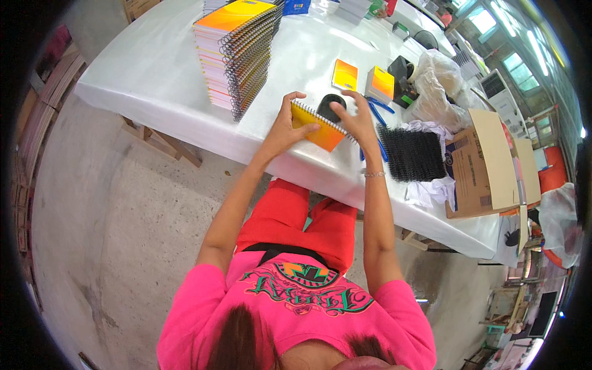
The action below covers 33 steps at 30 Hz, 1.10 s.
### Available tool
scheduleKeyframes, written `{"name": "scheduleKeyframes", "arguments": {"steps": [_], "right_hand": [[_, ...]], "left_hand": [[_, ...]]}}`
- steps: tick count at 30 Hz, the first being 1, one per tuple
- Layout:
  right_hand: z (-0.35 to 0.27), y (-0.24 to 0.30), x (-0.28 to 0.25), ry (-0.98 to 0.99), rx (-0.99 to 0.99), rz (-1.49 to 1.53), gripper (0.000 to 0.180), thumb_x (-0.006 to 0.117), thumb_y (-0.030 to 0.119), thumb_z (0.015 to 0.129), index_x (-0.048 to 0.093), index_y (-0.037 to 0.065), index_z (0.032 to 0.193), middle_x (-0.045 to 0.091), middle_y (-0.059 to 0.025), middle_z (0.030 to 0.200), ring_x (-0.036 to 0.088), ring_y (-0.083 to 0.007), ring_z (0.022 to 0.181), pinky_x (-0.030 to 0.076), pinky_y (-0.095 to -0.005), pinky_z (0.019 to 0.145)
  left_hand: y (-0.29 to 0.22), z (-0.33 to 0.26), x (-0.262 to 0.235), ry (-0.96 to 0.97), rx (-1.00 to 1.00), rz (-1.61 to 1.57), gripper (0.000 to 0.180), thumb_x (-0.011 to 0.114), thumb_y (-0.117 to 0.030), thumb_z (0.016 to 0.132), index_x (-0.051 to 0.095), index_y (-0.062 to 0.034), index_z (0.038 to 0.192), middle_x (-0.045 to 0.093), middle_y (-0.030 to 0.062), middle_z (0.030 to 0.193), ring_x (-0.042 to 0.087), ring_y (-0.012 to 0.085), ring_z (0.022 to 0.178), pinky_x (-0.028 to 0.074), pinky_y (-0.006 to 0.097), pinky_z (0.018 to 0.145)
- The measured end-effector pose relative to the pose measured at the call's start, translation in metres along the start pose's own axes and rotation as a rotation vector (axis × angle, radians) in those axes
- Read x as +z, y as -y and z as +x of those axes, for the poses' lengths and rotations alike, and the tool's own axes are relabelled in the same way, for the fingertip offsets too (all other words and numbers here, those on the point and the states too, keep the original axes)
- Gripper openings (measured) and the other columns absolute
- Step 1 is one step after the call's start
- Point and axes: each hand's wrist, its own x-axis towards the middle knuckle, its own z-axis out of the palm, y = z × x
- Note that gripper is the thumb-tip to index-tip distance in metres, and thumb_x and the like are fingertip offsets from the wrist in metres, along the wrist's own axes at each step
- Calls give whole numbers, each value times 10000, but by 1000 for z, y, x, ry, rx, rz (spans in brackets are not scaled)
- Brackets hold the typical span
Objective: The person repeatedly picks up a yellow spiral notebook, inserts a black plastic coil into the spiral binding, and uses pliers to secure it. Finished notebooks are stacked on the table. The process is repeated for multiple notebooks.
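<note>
- In the upper middle of the frame, the left hand (285, 126) and the right hand (357, 118) hold a small orange spiral-bound paper notebook (318, 126) above the white-covered table (160, 92).
- Fingers of both hands pinch its edges.
- A black roll of tape (331, 103) lies just behind it; a tall stack of orange spiral notebooks (237, 55) stands at upper left.

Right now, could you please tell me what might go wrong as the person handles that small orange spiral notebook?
1. Both hands, left hand and right hand, hold the orange notebook above the table edge; a slip could drop it to the floor.
2. The tall stack of spiral notebooks stands close beside the left arm; a nudge might topple it.
3. The pile of black coils lies near the right forearm and could be swept off.
</note>
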Motion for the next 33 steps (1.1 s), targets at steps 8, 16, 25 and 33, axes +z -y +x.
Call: {"name": "scheduleKeyframes", "arguments": {"steps": [8, 16, 25, 33], "right_hand": [[-92, -34, -23, -137, 188, -716, 537, 711, 365, 864, 547, 119, 1312, 490, -233, 1270, 434, -402, 1206, 334, -537, 1017], [-102, -19, -28, -415, 72, -324, 547, 681, 139, 849, 489, 49, 1354, 480, -216, 1203, 495, -347, 1130, 384, -434, 1001], [-112, 83, 15, -152, -193, -103, 545, 755, 114, 762, 560, 28, 1264, 539, -211, 1162, 548, -357, 1082, 482, -432, 913], [-115, 80, 39, -67, -206, -92, 545, 744, 139, 784, 565, 48, 1291, 524, -206, 1210, 538, -375, 1097, 485, -436, 910]], "left_hand": [[-7, -21, 28, -260, 120, 157, 332, 563, -202, 992, 479, -30, 1264, 532, 152, 1203, 523, 302, 1170, 403, 380, 1010], [-26, -19, 18, -223, -9, 172, 260, 663, -203, 939, 632, -17, 1119, 591, 80, 784, 534, 133, 723, 452, 286, 697], [-17, -17, 7, -179, -70, 156, 222, 682, -142, 916, 699, -9, 1092, 612, 21, 711, 499, 51, 664, 420, 239, 586], [-25, -23, 5, -143, -66, 88, 240, 568, -48, 961, 677, 34, 1159, 737, 76, 953, 658, 86, 869, 536, 237, 749]]}}
